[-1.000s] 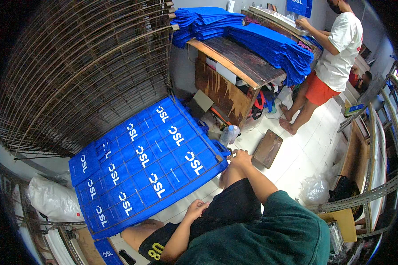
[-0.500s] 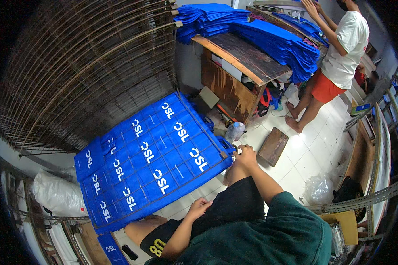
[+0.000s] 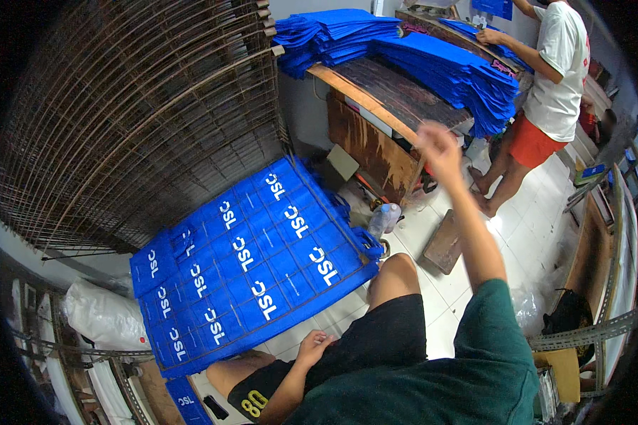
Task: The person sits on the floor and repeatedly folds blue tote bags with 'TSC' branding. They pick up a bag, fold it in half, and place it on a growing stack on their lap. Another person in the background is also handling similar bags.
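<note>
My left hand (image 3: 315,348) lies on my lap over black shorts, fingers loosely apart, with nothing seen in it. My right arm stretches far forward, and my right hand (image 3: 441,149) is in the air near the front edge of a wooden table (image 3: 386,99). Motion blurs its fingers, and I see nothing held. Before my knees is a low wire rack (image 3: 276,244) covered with flat blue fabric pieces (image 3: 227,258) printed with white lettering. The right hand is well away from that rack. Blue fabric pieces are piled in stacks (image 3: 439,71) on the table.
Many wire rack trays (image 3: 149,106) tilt up at the left. A person (image 3: 560,78) stands at the back right, handling blue fabric. Plastic bottles (image 3: 384,218) and a brown block (image 3: 443,241) are on the tiled floor. A white plastic sack (image 3: 103,315) lies at left.
My right hand has left the near right corner of the rack and risen forward toward the table. My left hand stays on my lap. The other person has lowered one hand to the fabric.
</note>
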A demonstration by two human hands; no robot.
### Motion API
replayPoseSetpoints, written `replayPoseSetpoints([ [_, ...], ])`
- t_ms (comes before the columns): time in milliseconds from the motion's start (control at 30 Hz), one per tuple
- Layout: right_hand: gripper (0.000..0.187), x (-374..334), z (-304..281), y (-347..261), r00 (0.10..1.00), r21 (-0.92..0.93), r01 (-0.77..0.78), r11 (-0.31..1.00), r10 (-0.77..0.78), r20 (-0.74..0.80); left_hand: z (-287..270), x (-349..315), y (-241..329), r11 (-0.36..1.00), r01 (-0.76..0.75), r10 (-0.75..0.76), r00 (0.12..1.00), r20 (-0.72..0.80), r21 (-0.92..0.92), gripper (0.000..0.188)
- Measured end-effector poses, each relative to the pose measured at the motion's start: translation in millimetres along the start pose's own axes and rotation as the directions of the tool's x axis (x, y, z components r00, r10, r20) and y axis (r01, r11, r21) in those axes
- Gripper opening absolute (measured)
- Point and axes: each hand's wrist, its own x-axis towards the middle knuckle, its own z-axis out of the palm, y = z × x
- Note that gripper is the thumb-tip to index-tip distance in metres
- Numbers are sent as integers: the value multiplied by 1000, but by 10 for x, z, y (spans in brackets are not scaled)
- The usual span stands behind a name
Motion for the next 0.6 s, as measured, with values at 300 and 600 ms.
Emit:
replayPoseSetpoints([
  [300,84,2034,-1146,971,782,874,-183,449,606,-148,-118,-120,97,997,61,-53,985,-167,42,58],
  [600,63,2340,-962,1390,652,965,-131,228,753,-90,-81,-196,276,990,138,-127,971,-201,37,53],
])
